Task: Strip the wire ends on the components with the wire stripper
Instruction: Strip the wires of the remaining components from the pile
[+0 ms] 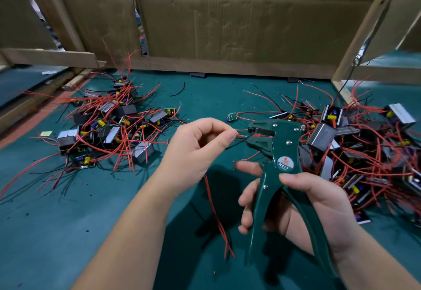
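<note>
Green handles of the wire stripper (pixel 284 166) stand spread apart in our right hand (pixel 319 205), fingers curled round them. Our left hand (pixel 193 150) pinches a red wire (pixel 242 135) whose end reaches the tool's head. Component piles (pixel 109 125) flank us on the mat (pixel 68 210).

Inside the grip of the left hand (pixel 200 150), the wires (pixel 241 135) vanish behind curled fingers. Whether the red strands (pixel 214 205) hanging below that grip are the same wires cannot be told. Just past the grip, the red wire's tip is hidden inside the head of the wire stripper (pixel 284 153). The right hand (pixel 307 205) has its fingers partly hidden behind the handle it grips. Above that grip, the small print on the round label (pixel 285 164) is unreadable. To the right of it, the pile of components (pixel 364 153) runs off the edge. Both forearms are cut off at the bottom.
</note>
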Action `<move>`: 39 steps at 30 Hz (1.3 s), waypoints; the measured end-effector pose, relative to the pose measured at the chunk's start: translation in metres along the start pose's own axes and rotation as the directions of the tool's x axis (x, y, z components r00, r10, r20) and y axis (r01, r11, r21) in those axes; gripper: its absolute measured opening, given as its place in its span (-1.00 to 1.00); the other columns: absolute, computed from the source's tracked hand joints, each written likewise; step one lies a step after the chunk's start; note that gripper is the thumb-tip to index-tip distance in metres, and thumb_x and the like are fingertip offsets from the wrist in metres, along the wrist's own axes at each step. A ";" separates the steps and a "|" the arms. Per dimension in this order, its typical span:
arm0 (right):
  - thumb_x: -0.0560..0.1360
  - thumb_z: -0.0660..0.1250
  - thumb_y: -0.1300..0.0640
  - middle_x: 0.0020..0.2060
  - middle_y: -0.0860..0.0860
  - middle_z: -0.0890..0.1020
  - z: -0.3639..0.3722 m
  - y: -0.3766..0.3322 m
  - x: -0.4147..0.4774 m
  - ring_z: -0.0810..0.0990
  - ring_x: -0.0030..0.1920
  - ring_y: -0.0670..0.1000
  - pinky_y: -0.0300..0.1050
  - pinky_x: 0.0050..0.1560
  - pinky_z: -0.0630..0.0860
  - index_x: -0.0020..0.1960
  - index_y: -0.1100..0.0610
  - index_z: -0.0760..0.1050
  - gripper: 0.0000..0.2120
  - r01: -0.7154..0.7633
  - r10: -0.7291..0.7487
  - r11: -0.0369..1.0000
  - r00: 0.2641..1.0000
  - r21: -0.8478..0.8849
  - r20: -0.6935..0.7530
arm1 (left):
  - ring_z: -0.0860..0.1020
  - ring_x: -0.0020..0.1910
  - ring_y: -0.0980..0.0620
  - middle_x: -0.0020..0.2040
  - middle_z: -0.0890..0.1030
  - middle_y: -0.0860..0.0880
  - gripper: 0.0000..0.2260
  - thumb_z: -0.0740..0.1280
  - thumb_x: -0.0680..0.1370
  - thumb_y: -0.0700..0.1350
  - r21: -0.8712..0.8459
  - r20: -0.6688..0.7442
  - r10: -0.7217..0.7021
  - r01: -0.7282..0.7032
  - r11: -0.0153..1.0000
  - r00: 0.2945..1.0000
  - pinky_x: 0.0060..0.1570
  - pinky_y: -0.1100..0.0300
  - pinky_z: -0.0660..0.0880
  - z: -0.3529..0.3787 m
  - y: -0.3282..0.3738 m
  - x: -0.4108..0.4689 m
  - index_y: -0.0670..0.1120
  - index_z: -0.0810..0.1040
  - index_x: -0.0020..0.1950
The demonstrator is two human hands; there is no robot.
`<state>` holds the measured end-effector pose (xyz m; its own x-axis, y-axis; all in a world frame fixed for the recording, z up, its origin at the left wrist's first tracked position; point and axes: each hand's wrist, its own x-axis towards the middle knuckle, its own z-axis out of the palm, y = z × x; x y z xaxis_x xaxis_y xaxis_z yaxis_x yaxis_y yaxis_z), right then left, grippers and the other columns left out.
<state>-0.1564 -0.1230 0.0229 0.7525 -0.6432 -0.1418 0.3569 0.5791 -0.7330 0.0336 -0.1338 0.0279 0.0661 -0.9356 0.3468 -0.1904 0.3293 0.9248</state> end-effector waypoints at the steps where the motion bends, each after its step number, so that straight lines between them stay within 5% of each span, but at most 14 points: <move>1: 0.18 0.55 0.04 -0.16 0.33 0.59 0.000 0.001 0.000 0.59 -0.26 0.29 0.22 -0.17 0.54 0.21 0.30 0.53 -0.33 -0.003 0.003 1.000 1.000 -0.019 0.017 | 0.28 -0.43 0.16 -0.45 0.39 0.09 -0.88 0.35 0.43 0.02 0.029 -0.018 0.010 -0.009 1.000 1.000 -0.42 0.36 0.25 0.001 0.000 0.000 -0.01 0.60 -0.22; 9: 0.31 0.52 0.00 -0.26 0.30 0.56 0.000 0.002 -0.001 0.58 -0.26 0.28 0.23 -0.14 0.52 -0.01 0.28 0.55 -0.58 -0.005 0.009 0.998 0.998 -0.057 0.056 | 0.17 -0.48 0.18 -0.50 0.27 0.10 -0.90 0.40 0.48 -0.05 0.105 -0.048 0.093 -0.088 0.991 0.995 -0.48 0.37 0.16 0.002 0.002 -0.002 0.01 0.60 -0.23; 21: 0.31 0.51 -0.21 -0.34 0.27 0.54 -0.002 0.005 -0.002 0.57 -0.34 0.25 0.21 -0.19 0.53 -0.10 0.25 0.54 -0.49 -0.032 0.027 0.989 0.999 -0.146 -0.034 | 0.15 -0.50 0.15 -0.52 0.29 0.07 -0.87 0.37 0.46 -0.02 0.086 -0.007 0.062 -0.062 0.994 0.998 -0.49 0.33 0.11 0.002 0.005 -0.003 0.05 0.56 -0.29; 27: 0.29 0.49 -0.25 -0.37 0.25 0.53 -0.001 0.004 -0.003 0.56 -0.37 0.23 0.20 -0.22 0.52 -0.14 0.22 0.55 -0.48 -0.049 0.041 0.983 0.998 -0.174 -0.051 | 0.20 -0.58 0.22 -0.60 0.33 0.16 -0.79 0.37 0.51 -0.21 0.120 0.032 0.053 -0.057 0.991 0.998 -0.50 0.47 0.14 0.000 0.008 -0.004 0.01 0.51 -0.28; 35: 0.23 0.48 -0.30 -0.47 0.24 0.46 0.009 0.011 -0.002 0.50 -0.51 0.18 0.07 -0.40 0.50 -0.25 0.23 0.50 -0.44 -0.027 -0.011 0.982 0.979 -0.185 -0.203 | 0.24 -0.55 0.22 -0.55 0.35 0.15 -0.78 0.22 0.51 0.09 0.162 0.146 -0.045 0.021 0.986 0.988 -0.54 0.39 0.20 -0.002 0.006 -0.003 0.02 0.50 -0.25; 39: 0.28 0.40 -0.35 -0.54 0.18 0.38 0.008 0.012 0.001 0.38 -0.62 0.10 -0.07 -0.49 0.41 -0.34 0.19 0.44 -0.43 -0.018 -0.038 0.987 0.937 -0.158 -0.347 | 0.25 -0.54 0.14 -0.51 0.41 0.16 -0.84 0.29 0.59 -0.06 0.192 0.270 -0.162 0.111 0.975 0.949 -0.57 0.37 0.24 -0.002 -0.001 -0.003 -0.03 0.46 -0.19</move>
<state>-0.1469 -0.1130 0.0190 0.4995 -0.7988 -0.3354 0.2515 0.5041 -0.8262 0.0357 -0.1308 0.0263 -0.1713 -0.9756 0.1371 -0.3666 0.1923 0.9103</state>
